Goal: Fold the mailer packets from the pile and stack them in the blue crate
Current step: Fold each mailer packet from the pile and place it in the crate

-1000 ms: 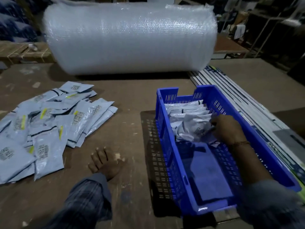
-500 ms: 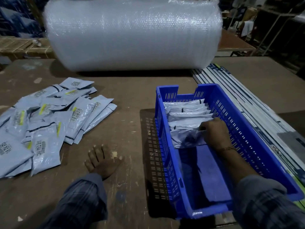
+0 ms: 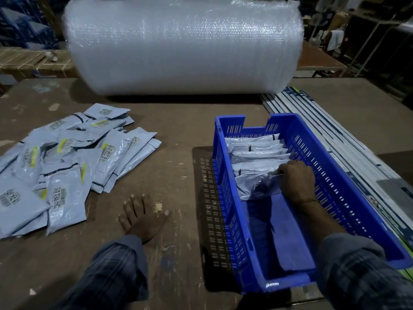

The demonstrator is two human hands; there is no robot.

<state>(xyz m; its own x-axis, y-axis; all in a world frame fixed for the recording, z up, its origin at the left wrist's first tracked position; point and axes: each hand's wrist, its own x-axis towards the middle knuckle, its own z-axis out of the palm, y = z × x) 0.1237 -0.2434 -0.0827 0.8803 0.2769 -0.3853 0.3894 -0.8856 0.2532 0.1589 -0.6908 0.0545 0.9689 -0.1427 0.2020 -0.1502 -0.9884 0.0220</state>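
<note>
Right hand (image 3: 296, 182) in crate (image 3: 348, 186) at three o'clock, clutching newest folded packet (image 3: 257, 186), pressing it upright against the row. Left hand (image 3: 143, 217) flat, released, bracing on table (image 3: 178, 135). Pile (image 3: 67, 157) at nine o'clock.

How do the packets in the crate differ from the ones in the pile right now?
The packets in the blue crate stand folded on edge in a row; the pile lies flat, unfolded and overlapping on the table. The right hand holds one crate packet; the left hand touches none. Both sets are grey.

Head-worn camera looks forward and down, close over the table (image 3: 178, 135).
</note>
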